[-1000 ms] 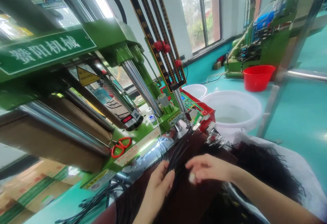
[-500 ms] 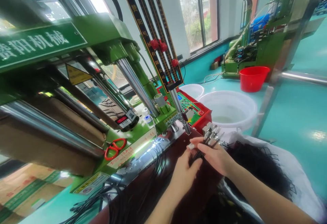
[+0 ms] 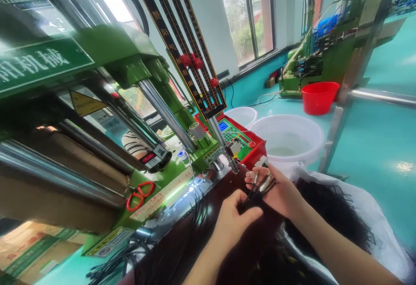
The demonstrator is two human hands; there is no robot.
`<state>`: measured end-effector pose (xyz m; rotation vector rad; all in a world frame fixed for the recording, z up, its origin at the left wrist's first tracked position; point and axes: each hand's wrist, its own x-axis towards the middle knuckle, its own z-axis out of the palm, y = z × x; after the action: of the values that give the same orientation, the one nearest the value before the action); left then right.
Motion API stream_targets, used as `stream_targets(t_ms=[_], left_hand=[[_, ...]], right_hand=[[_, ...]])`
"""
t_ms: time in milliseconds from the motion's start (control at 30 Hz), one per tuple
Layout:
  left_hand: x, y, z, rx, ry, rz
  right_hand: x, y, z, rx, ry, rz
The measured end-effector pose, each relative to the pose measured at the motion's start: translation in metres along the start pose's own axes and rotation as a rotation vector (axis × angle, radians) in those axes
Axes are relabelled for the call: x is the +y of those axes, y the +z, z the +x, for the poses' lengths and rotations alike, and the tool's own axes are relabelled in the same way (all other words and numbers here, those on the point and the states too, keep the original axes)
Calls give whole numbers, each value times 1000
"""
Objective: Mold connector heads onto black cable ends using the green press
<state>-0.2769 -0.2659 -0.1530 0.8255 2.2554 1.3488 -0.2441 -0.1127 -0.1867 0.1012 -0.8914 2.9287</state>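
A bundle of black cables with metal connector ends (image 3: 264,184) lies across the fingers of my right hand (image 3: 284,191), which curls around it above the dark table (image 3: 208,246). Just left of it, my left hand (image 3: 233,215) closes on the black cable part of the same bundle, its thumb pointing right. More black cables (image 3: 195,202) run over the table edge beside the green machine (image 3: 203,155). A mass of black cables (image 3: 334,215) fills a white sack (image 3: 380,233) to the right of my right forearm.
Red-handled scissors (image 3: 139,196) lie on the machine's ledge. Behind my hands are a red control panel (image 3: 260,146) and a large white tub (image 3: 287,135). A red bucket (image 3: 320,98) stands farther back. Part of a person in a striped top (image 3: 133,144) shows behind the machine.
The view has shifted slightly. My right hand has turned and opened more around the bundle, and the connector ends now sit lower in its palm. My left thumb has spread rightward.
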Motion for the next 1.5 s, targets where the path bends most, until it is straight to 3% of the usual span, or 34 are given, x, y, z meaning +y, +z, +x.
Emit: stream_targets(t_ms=[100, 300, 433, 700, 933, 1067, 1233, 1300, 1433, 1500], left_hand=[[1, 0, 2, 5, 4, 42], [2, -3, 13, 137, 114, 115], [6, -4, 20, 75, 103, 50], [4, 5, 28, -23, 40, -39], [15, 8, 39, 115, 118, 101], [22, 14, 45, 157, 212, 217], [15, 20, 45, 47, 252, 218], [11, 22, 44, -29, 142, 134], [9, 30, 40, -436, -202, -368], [9, 37, 35, -488, -284, -540]], right_hand=[[0, 1, -1, 3, 28, 12], [0, -3, -4, 140, -82, -147], [-1, -4, -6, 139, -88, -213], [-2, -1, -4, -5, -96, -168], [2, -6, 0, 203, -119, -110], [5, -8, 2, 222, -167, -69], [4, -10, 0, 166, -207, -140], [1, -12, -4, 108, -147, -210], [-13, -24, -11, -65, 109, -379], [-24, -32, -10, -131, 174, -426]])
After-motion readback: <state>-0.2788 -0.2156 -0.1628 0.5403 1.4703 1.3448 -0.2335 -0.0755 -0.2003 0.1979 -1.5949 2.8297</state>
